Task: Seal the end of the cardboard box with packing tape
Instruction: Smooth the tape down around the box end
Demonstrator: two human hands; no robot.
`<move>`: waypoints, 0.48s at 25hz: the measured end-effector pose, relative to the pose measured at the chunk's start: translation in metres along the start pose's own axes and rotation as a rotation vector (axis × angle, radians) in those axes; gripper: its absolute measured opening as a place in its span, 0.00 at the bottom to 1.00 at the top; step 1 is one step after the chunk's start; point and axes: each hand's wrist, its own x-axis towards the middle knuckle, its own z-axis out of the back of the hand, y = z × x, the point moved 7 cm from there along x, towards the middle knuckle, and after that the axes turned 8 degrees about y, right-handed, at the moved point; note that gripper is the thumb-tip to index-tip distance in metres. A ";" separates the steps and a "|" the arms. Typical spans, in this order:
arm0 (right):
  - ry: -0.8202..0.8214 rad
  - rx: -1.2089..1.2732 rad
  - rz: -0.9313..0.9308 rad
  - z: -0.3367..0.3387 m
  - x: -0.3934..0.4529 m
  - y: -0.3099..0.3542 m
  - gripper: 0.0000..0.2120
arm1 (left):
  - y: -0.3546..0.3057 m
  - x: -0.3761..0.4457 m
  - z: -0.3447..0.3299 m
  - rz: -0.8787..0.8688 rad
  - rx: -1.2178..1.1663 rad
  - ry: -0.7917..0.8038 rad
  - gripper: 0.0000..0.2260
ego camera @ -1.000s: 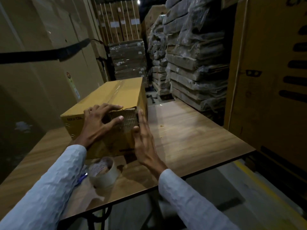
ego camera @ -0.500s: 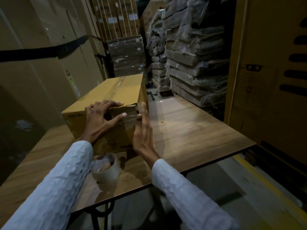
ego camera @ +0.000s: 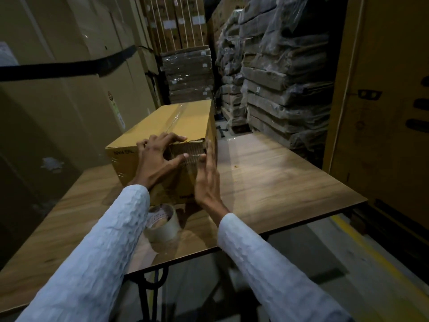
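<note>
- Head view: the box lies on the table, its near end facing the person.
- Left hand grips the top edge, fingers curled over; right hand presses flat, fingers straight.
- Best to smooth the tape firmly around the corner.
- The roll sits near the table's front edge; open room to the right.
</note>
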 end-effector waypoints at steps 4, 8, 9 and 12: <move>0.066 0.030 -0.170 0.015 0.032 -0.013 0.40 | -0.003 -0.003 -0.001 0.027 0.004 0.033 0.21; 0.055 -0.567 0.376 0.024 0.007 0.019 0.32 | -0.004 -0.005 0.009 0.013 0.026 0.091 0.24; 0.108 -0.750 0.514 0.022 0.000 0.020 0.32 | -0.002 -0.004 0.012 -0.006 0.056 0.125 0.26; 0.220 -1.278 0.671 0.031 0.003 0.004 0.34 | 0.000 -0.002 0.010 -0.039 0.324 0.204 0.34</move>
